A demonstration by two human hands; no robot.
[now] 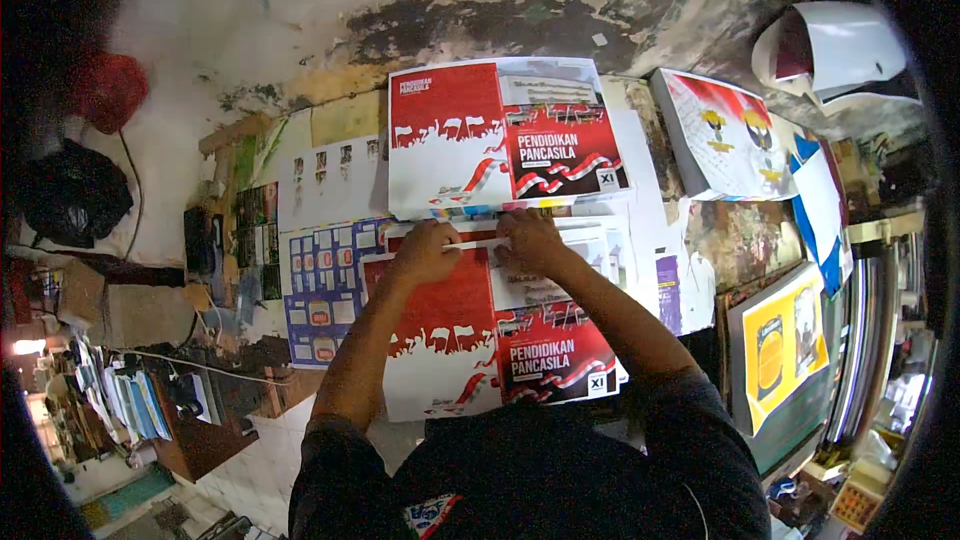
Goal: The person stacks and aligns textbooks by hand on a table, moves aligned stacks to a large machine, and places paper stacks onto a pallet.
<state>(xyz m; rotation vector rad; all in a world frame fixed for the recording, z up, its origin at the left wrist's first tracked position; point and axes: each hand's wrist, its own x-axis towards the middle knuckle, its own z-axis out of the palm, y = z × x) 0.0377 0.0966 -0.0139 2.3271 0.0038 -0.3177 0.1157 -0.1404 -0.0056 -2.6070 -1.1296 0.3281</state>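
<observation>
Two piles of red, white and grey printed cover sheets lie in front of me. The far stack (pixel 445 145) lies square, and the near sheets (pixel 445 325) reach back toward my body, slightly fanned at their far edge. My left hand (pixel 428 252) is closed at that far edge, left of the middle, its fingers curled over the paper. Beside it, my right hand (pixel 530 240) also closes on the edge, knuckles toward the far stack. The fingertips of both hands are partly hidden, and a narrow gap parts the hands.
White sheets (pixel 340 180) and a blue-purple printed sheet (pixel 322 275) lie to the left. Further right are a stack of red and white prints (pixel 705 135) and yellow prints (pixel 775 355). A stained wall (pixel 480 20) rises behind the table. A black plastic bag (pixel 80 190) hangs far left.
</observation>
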